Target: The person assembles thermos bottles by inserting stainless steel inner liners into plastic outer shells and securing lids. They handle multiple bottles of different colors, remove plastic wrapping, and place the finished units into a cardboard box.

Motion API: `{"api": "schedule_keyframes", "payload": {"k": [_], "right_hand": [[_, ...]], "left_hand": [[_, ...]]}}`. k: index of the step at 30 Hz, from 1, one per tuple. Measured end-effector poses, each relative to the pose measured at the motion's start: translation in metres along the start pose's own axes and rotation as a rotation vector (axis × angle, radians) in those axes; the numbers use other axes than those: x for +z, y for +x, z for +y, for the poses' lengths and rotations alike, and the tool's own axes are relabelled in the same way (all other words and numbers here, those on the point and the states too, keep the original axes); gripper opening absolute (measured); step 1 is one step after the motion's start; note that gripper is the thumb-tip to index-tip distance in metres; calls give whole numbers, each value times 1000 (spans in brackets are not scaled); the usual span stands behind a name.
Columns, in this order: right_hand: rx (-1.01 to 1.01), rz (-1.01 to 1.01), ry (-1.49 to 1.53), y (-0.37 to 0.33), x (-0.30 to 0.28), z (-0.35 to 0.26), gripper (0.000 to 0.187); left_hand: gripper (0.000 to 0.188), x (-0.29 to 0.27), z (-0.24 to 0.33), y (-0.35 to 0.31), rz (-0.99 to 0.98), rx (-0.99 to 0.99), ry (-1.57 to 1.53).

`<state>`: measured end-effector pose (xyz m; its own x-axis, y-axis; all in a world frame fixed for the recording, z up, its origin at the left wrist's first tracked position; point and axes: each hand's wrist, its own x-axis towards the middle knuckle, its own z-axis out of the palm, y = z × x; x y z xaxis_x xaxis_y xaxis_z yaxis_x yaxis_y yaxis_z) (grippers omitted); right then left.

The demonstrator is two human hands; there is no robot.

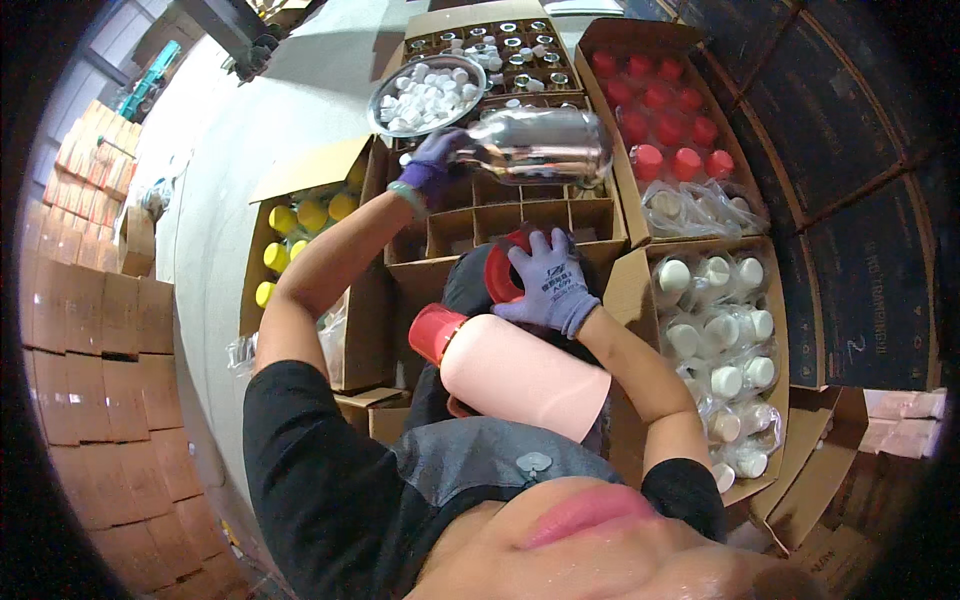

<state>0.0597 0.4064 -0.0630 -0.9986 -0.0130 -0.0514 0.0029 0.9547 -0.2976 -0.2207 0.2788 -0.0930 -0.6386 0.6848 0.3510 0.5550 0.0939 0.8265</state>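
Note:
My left hand (pixel 435 168), in a purple glove, is closed round the narrow neck of a mirror-silver vacuum flask liner (pixel 545 147). The liner lies sideways above a divided carton (pixel 415 252), its rounded end to the right. My right hand (pixel 553 282), in a pale lavender glove, grips a red plastic ring (pixel 496 272) over my lap; its far side is partly hidden by the fingers. Just below that hand, a pale pink thermos jug (pixel 525 378) rests on its side across my lap, with a red end piece (pixel 434 334) pointing left.
A metal bowl (pixel 373 112) of small white caps stands on the far cartons, near upright silver liners (pixel 512 45). Boxes of red-capped (pixel 655 97), white-capped (pixel 720 327) and yellow-capped bottles (pixel 283 219) flank me. Stacked cartons rise at left (pixel 100 330) and right (pixel 850 250).

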Motion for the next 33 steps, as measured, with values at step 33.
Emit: {"api": "schedule_keyframes", "payload": {"k": [33], "right_hand": [[25, 604, 1572, -102, -46, 26, 73]], "left_hand": [[97, -33, 104, -271, -574, 180, 302]]}}
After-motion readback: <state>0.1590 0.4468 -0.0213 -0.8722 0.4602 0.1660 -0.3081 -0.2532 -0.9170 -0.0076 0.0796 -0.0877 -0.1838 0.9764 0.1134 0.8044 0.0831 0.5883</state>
